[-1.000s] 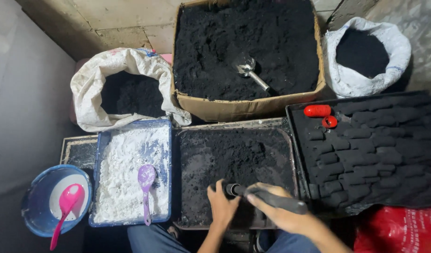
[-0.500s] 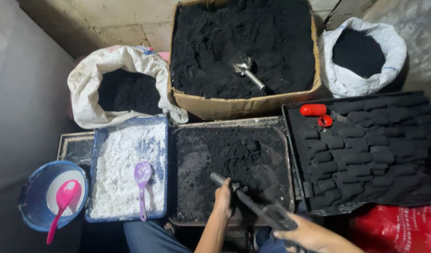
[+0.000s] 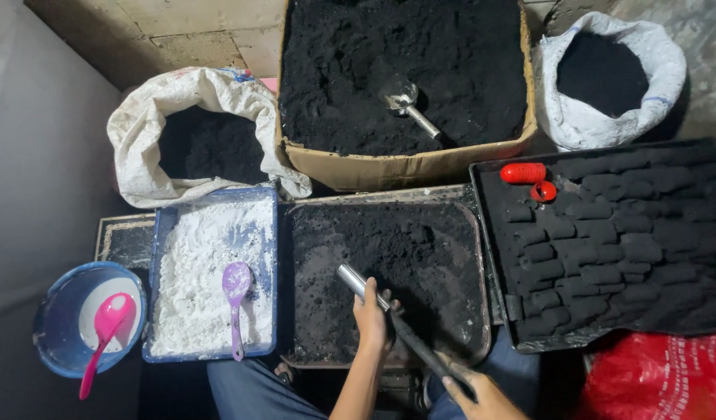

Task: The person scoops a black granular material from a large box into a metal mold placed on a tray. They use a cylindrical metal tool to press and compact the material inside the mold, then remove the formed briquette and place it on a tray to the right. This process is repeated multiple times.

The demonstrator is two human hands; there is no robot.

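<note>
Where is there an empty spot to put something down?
Little bare room: the grey floor left of the white sack, above the blue bowl. Elsewhere it is crowded: white powder tray, black powder tray, briquette tray and cardboard box sit edge to edge.

Dim overhead light, brightest on the white powder tray (image 3: 210,272); left of it the wall falls into soft shadow; picture sharp

Both hands (image 3: 371,313) hold a metal tube (image 3: 393,320) over the black-powder tray (image 3: 482,257).
</note>
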